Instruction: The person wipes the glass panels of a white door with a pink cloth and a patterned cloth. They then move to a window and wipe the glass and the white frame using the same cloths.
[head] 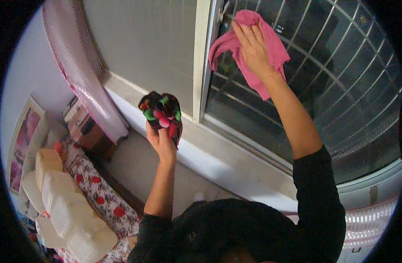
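My right hand (255,56) lies flat on a pink cloth (275,44), pressing it against the window glass (250,108) near the upper part of the sliding frame. The cloth drapes around the fingers, with one end hanging to the left. In my left hand (161,143), raised in front of the sill, is a bunched dark cloth (160,113) with a red, pink and green pattern. The left fingers are partly hidden behind it.
Below the window runs a pale sill (240,151). Metal bars (302,52) show beyond the glass. A gathered pink curtain (86,72) hangs at left. Lower left, pale cushions (66,203) rest on a bed or sofa with a floral cover (99,197), beside a brown cabinet (92,131).
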The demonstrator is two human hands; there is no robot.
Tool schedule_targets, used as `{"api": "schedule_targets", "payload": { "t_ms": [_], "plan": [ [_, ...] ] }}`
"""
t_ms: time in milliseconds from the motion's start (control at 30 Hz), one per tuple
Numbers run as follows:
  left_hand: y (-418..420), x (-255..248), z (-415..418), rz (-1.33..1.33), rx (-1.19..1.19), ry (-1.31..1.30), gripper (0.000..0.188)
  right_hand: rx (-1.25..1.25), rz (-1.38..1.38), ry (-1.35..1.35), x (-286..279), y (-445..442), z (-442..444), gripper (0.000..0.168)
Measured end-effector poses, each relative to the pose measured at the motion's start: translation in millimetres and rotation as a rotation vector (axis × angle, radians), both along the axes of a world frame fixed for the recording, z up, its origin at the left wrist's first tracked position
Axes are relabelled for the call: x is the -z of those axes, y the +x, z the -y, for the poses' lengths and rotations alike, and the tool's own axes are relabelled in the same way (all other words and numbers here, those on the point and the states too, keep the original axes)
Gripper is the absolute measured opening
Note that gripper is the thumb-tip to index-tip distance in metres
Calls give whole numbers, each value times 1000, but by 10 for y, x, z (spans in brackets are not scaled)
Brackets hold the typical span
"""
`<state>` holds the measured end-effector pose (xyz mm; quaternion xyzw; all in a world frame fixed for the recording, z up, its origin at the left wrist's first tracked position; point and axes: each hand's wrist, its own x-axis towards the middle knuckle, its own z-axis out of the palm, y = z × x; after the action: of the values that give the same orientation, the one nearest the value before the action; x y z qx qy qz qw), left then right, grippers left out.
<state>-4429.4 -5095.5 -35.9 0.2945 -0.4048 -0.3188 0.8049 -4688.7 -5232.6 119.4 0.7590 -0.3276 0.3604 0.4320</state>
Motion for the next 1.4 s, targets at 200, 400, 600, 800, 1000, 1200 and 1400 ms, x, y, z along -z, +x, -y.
{"api": "schedule_targets", "payload": {
  "t_ms": [200,400,600,800,1000,1200,1400],
  "plan": [
    [149,173,-154,-84,-30,36,26,118,-142,382,876,204,-226,59],
    [175,230,-234,-23,-27,136,30,-589,858,1702,1418,271,-525,22],
    [-57,144,-113,-35,60,83,36,-462,766,1581,869,71,-742,24],
    [-597,-160,8,-140,304,74,28,-488,439,869,-533,-394,-889,23],
    [-882,-266,90,-37,381,-71,30,226,-82,-371,-2164,-1432,-958,48],
    [-998,-258,106,-25,460,-24,35,616,130,-602,-2809,-2802,-2425,51],
    [-1049,33,317,-38,544,91,33,845,313,-798,-2113,-4197,-3394,44]
  ]
}}
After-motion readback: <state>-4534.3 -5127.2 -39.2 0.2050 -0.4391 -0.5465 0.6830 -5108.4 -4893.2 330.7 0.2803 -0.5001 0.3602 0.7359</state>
